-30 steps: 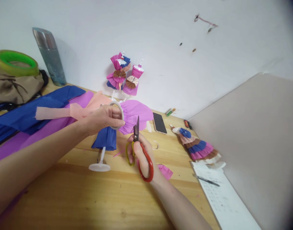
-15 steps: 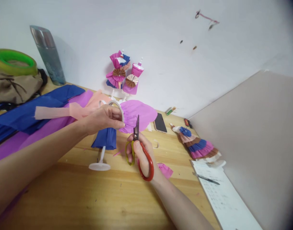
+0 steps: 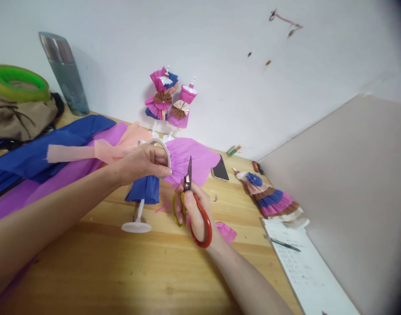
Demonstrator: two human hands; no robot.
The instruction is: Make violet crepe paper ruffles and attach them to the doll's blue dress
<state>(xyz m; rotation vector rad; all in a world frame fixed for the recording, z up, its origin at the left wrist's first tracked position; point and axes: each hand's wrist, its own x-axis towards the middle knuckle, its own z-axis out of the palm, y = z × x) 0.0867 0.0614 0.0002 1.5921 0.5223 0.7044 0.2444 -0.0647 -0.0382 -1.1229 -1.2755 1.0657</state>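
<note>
Pinching gathered purple paper (image 3: 198, 157) at frame centre, the left hand (image 3: 143, 162) is ringed by a white roll (image 3: 168, 152), some fingertips hidden. Just below, scissors (image 3: 187, 183) are gripped by the right hand (image 3: 194, 212). The phone (image 3: 220, 169), right of centre, is partly hidden by the paper; the lower-right notepad (image 3: 307, 267) is cut off, its writing unreadable.

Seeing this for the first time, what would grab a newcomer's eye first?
Probably the red-and-yellow scissors, blades up in the right hand near the picture's middle, beside the gathered violet paper that fans out from the left hand. Next, perhaps, the two small, brightly dressed forms by the wall behind, then the bright green ring on the brown bag at far left.
</note>
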